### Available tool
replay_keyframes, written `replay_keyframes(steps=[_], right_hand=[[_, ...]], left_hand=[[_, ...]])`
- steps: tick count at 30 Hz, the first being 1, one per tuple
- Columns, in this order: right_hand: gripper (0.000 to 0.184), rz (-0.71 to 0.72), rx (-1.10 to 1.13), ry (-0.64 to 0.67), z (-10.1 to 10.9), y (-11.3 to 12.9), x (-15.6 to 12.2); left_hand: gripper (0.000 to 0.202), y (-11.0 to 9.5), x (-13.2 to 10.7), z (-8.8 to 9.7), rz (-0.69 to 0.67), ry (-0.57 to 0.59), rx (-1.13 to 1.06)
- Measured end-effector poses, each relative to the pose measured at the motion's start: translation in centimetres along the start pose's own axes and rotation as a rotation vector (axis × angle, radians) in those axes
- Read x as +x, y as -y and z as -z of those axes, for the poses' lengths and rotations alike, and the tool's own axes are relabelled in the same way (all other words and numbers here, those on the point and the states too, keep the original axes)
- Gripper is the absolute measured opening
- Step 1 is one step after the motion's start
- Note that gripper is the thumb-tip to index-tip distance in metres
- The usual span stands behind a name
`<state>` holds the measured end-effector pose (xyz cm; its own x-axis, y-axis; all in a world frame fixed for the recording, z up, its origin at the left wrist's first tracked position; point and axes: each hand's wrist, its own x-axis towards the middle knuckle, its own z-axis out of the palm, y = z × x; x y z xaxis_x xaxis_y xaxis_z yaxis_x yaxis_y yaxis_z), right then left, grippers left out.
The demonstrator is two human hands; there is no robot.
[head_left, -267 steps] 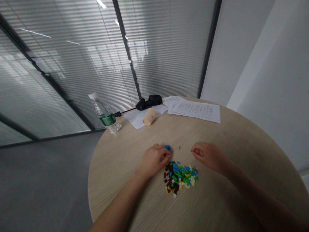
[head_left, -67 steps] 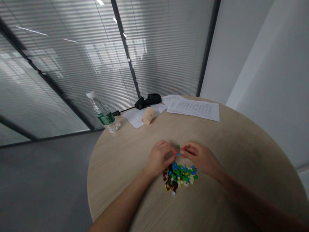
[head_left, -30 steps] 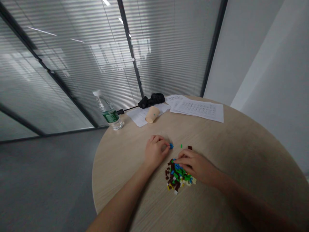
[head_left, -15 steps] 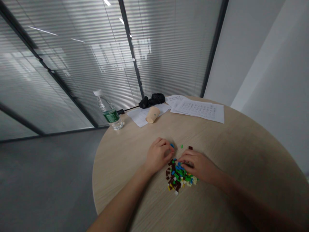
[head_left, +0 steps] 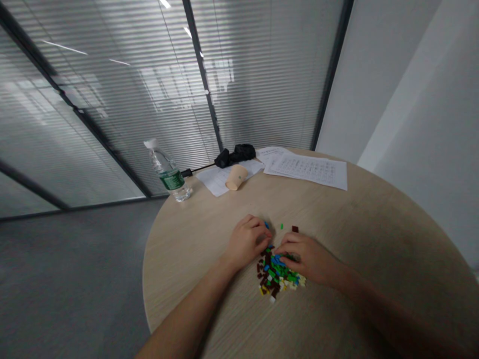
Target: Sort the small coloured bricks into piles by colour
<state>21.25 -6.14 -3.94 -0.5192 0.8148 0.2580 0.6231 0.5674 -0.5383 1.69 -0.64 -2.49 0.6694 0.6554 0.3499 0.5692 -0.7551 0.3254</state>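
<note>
A loose pile of small toy building bricks [head_left: 277,271], brown, green, blue, yellow, cream and white, lies on the round wooden table [head_left: 179,259]. At its upper left, my left hand [head_left: 250,240] is closed, fingers curled toward the thumb; whatever is between the tips is hidden. A blue brick [head_left: 267,225] shows partly behind those fingers. My right hand [head_left: 305,254] reaches over the pile's upper right edge with its fingers bent together among blue bricks; what they pinch cannot be made out. Beyond the hands lie a small green brick [head_left: 282,226] and a brown brick [head_left: 295,229].
Toward the far edge stand a water bottle [head_left: 172,174] with a green label, a paper cup [head_left: 236,177] on its side, a black folded umbrella-like bundle [head_left: 239,153] and printed sheets [head_left: 307,170]. Behind the table is a glass partition with blinds [head_left: 262,99].
My right hand's fingers have bent in and dipped slightly at the pile's top edge. My left hand has shifted a little right, covering more of the blue brick.
</note>
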Motion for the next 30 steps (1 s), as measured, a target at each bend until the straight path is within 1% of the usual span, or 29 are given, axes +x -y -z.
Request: replay_keyframes(steps=[5,9,14,18,21,24,27,30], right_hand=[[0.013,-0.008,0.003,0.011,0.0,0.02,0.05],[0.008,-0.032,0.001,0.001,0.01,0.18,0.12],[0.01,-0.05,0.004,0.007,-0.06,0.32,0.09],[0.011,-0.053,0.014,-0.014,-0.12,0.35,0.16],[0.009,-0.088,0.04,-0.053,0.15,0.54,0.28],[0.009,-0.122,0.052,-0.122,0.54,0.71,0.33],[0.009,-0.121,0.047,-0.174,0.73,0.71,0.31],[0.008,-0.101,0.051,-0.206,0.75,0.68,0.29]], left_hand=[[0.01,-0.05,0.02,-0.04,-0.01,0.002,-0.009],[0.011,-0.05,0.04,-0.17,0.0,0.033,-0.006],[0.01,-0.12,0.07,-0.2,-0.017,0.046,-0.017],[0.014,-0.32,0.05,0.0,-0.021,0.086,-0.033],[0.014,-0.51,0.03,0.16,-0.039,0.088,-0.09],[0.021,-0.6,0.03,0.17,-0.054,0.077,-0.146],[0.026,-0.53,0.05,-0.02,-0.074,0.07,-0.185],[0.023,-0.45,0.05,-0.26,-0.085,0.055,-0.23]])
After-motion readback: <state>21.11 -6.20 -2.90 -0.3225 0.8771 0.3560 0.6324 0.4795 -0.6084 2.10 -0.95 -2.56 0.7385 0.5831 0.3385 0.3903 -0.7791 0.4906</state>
